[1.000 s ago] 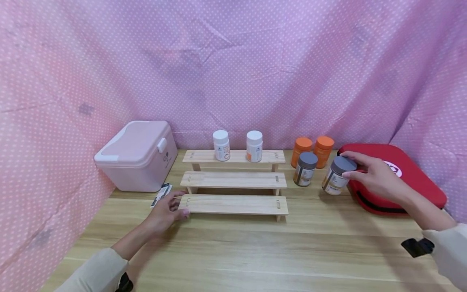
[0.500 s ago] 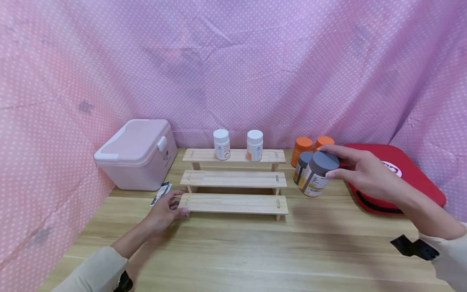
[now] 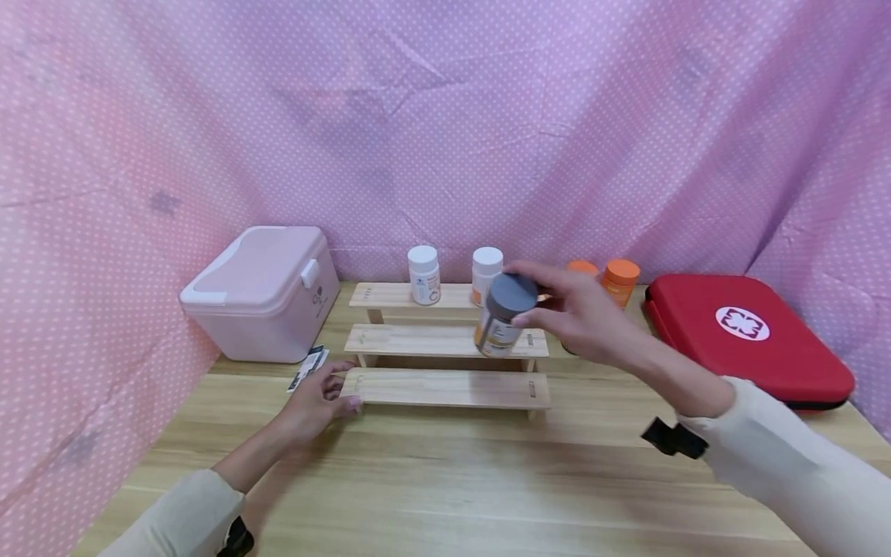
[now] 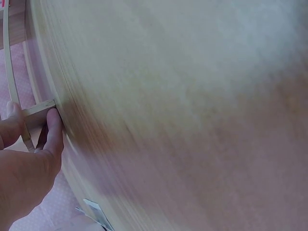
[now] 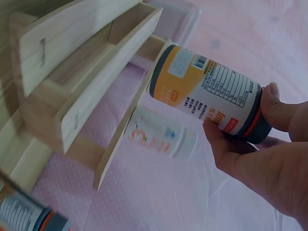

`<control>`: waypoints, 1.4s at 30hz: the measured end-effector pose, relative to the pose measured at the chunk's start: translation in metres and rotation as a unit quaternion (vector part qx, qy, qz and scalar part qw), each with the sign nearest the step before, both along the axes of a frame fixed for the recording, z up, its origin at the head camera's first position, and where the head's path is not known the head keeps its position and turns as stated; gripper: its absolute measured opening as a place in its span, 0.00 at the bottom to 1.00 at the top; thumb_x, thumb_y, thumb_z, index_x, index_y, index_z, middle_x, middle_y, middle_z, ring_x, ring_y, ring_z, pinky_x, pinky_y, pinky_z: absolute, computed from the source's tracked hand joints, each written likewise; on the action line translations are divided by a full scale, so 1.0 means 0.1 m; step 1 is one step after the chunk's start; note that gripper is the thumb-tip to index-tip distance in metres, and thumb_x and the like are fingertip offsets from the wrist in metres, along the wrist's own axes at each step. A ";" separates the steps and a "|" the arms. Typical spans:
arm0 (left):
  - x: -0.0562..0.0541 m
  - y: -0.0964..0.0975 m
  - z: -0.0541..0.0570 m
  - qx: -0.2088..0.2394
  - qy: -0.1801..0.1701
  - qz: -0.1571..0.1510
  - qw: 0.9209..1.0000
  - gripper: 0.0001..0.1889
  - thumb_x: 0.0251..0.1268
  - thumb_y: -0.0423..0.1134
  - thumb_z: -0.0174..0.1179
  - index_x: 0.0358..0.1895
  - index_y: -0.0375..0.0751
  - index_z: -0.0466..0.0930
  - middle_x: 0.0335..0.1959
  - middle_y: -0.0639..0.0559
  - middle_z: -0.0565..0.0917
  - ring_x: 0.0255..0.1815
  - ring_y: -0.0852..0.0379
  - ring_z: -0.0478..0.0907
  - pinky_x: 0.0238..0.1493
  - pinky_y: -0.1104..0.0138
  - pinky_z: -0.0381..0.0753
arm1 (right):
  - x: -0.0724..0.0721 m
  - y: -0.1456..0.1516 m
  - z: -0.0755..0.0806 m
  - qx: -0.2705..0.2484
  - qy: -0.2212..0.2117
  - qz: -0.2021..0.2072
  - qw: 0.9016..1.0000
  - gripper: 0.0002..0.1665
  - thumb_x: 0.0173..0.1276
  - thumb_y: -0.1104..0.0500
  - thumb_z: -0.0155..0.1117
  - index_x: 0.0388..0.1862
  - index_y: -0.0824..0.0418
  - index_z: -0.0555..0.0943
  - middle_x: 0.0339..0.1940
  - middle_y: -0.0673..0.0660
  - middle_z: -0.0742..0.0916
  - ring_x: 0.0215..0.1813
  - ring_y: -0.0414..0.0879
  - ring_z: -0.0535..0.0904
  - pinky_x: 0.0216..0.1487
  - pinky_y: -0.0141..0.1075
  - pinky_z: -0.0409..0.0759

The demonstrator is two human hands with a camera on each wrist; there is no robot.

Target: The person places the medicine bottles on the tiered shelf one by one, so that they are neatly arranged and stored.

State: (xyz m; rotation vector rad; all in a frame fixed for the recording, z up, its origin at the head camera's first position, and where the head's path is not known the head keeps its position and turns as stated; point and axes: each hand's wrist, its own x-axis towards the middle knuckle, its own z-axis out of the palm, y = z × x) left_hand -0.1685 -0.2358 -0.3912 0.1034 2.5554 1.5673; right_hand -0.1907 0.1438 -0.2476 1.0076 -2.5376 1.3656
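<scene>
Cylindrical grey-lidded jar (image 3: 497, 334) tilts in right-hand fingers (image 5: 224, 150) above flat wooden tiers (image 3: 418, 340)

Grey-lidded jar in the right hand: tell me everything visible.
The jar looks plastic: cylindrical, dark base, orange ring below the lid, white and yellow label with barcode and table. The right hand grips its lid end. It tilts, lid up, overlapping the middle shelf in the head view; contact there is unclear.

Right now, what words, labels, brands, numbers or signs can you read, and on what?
Flat red case: round white cross-like emblem.
Grey-lidded white-and-yellow jar: barcode; print too blurred.
White plastic bottles: print too blurred.
Pale pink plastic box: marking too small.
No words legible.
</scene>
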 end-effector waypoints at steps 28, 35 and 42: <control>-0.01 0.02 0.03 0.002 -0.013 0.012 1.000 0.31 0.59 0.25 0.64 0.66 0.31 0.63 0.45 0.38 0.79 0.38 0.56 0.75 0.34 0.72 0.79 | -0.50 -1.04 -0.27 0.023 -0.067 -0.011 0.997 0.31 0.61 0.61 0.70 0.65 0.60 0.74 0.52 0.57 0.84 0.52 0.50 0.80 0.51 0.39 0.79; -0.02 0.01 0.02 -0.002 -0.013 0.009 1.000 0.32 0.59 0.27 0.64 0.66 0.32 0.63 0.45 0.40 0.79 0.38 0.56 0.75 0.35 0.71 0.79 | -0.50 -1.08 -0.27 0.031 -0.067 -0.020 0.997 0.33 0.62 0.60 0.70 0.66 0.61 0.73 0.52 0.58 0.84 0.51 0.50 0.80 0.51 0.39 0.78; -0.03 0.01 0.00 -0.002 -0.011 0.020 1.000 0.31 0.57 0.25 0.65 0.65 0.32 0.64 0.40 0.41 0.77 0.35 0.58 0.73 0.34 0.71 0.80 | -0.50 -1.11 -0.26 0.036 -0.068 -0.028 0.997 0.32 0.61 0.59 0.71 0.65 0.61 0.73 0.51 0.57 0.84 0.51 0.49 0.80 0.52 0.38 0.78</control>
